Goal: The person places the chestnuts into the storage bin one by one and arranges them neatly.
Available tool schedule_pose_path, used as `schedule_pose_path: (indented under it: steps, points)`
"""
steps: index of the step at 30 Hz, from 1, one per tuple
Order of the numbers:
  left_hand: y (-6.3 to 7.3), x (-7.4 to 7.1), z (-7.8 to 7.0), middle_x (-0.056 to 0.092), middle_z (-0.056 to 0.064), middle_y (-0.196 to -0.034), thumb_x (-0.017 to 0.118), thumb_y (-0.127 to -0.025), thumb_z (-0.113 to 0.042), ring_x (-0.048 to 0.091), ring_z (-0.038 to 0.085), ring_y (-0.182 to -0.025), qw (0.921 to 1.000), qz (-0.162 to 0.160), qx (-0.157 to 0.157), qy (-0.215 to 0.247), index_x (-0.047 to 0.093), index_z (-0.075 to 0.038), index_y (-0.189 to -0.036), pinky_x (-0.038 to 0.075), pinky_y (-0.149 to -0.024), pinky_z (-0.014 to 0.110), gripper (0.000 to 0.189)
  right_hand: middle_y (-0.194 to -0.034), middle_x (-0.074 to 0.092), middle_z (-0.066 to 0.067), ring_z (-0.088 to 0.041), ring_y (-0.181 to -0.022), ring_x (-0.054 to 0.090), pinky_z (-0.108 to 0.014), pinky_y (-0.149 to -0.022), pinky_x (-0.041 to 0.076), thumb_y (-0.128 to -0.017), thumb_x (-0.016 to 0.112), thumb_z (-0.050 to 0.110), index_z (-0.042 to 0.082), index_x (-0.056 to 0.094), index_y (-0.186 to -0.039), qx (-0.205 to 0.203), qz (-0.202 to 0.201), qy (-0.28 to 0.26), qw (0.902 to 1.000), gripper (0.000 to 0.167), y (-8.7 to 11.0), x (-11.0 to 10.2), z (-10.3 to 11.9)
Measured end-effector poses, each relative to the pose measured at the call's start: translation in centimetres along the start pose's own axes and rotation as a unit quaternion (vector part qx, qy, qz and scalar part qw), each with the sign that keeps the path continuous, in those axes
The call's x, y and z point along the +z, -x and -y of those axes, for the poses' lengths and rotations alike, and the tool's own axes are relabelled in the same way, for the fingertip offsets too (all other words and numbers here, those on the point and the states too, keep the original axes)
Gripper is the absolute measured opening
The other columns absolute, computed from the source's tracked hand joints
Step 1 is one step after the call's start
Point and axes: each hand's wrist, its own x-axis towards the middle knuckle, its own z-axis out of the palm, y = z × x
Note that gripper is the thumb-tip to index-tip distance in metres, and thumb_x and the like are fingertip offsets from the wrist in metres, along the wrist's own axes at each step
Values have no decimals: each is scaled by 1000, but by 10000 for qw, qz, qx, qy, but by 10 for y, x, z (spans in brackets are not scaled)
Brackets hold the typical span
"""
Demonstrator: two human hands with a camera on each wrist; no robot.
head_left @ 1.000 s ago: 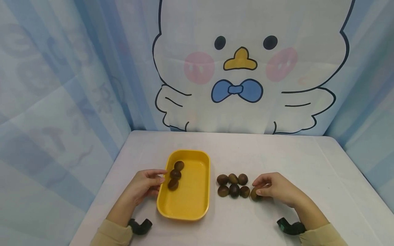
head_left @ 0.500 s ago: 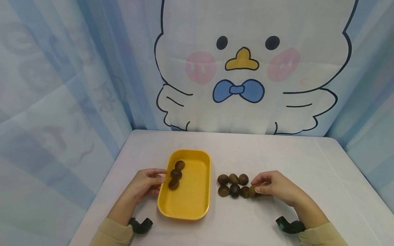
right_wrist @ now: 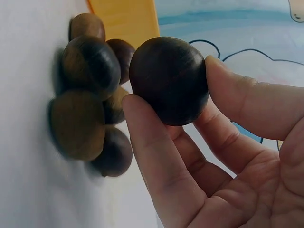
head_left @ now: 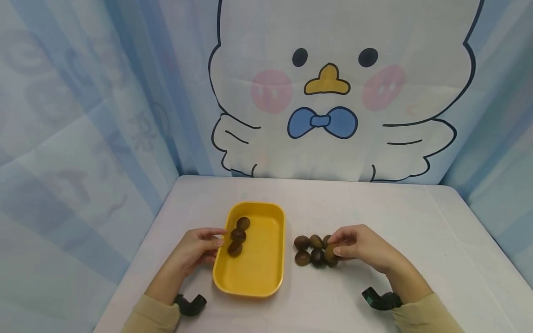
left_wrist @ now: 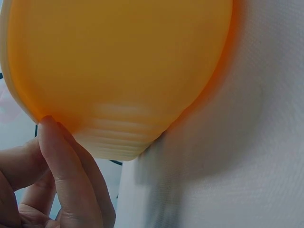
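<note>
At the left rim of the yellow tray [head_left: 260, 273], my left hand [head_left: 197, 249] holds the edge with thumb and fingers. In the left wrist view, the fingertips [left_wrist: 49, 124] touch the tray's wall [left_wrist: 142, 57]. My right hand [head_left: 366, 247] pinches one brown chestnut [head_left: 330, 253] between thumb and fingers. Seen from the right wrist, this chestnut [right_wrist: 168, 80] is lifted clear of the table. Beyond it lies a cluster of several chestnuts [head_left: 302, 258], partly covered by my hand and the held chestnut. A column of three chestnuts [head_left: 238, 235] lies along the tray's left side.
The white table [head_left: 316, 305] carries the tray left of centre, with the loose chestnuts to its right. A fabric backdrop [head_left: 325, 152] with a cartoon bird rises behind the table. Curtains [head_left: 83, 162] hang at both sides.
My right hand has taken hold of the rightmost chestnut and moved it left and up, in over the cluster's right end. My left hand and the tray look unchanged.
</note>
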Motion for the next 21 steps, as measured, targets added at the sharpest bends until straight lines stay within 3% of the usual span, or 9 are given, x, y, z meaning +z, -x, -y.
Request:
schedule_pose_path:
  steps: [9,16,21]
  points:
    - [1,0,0,71,4,-91,74,-100,-12,66,14,-66,9999,114,56,76,69,-4,-142,62,-60,24,43,-113,73,-15,-16,-96,70,-31,-87,66,-96,76,5,-8,71,-120,-161,70,-79,9998,29,-12,10,9]
    - [1,0,-1,71,5,-92,74,-100,-13,65,15,-67,10000,48,18,22,69,-4,-142,62,-60,23,43,-112,73,-14,-21,-96,70,-32,-88,66,-95,76,6,-5,73,-119,-296,160,35,9994,26,-22,18,20]
    - [0,1,-1,71,6,-94,75,-100,-13,66,16,-67,10000,31,-6,-8,69,-5,-143,62,-61,24,44,-105,75,-12,-23,-91,69,-33,-82,65,-95,77,8,-3,73,-118,-328,203,137,9992,26,-29,24,28]
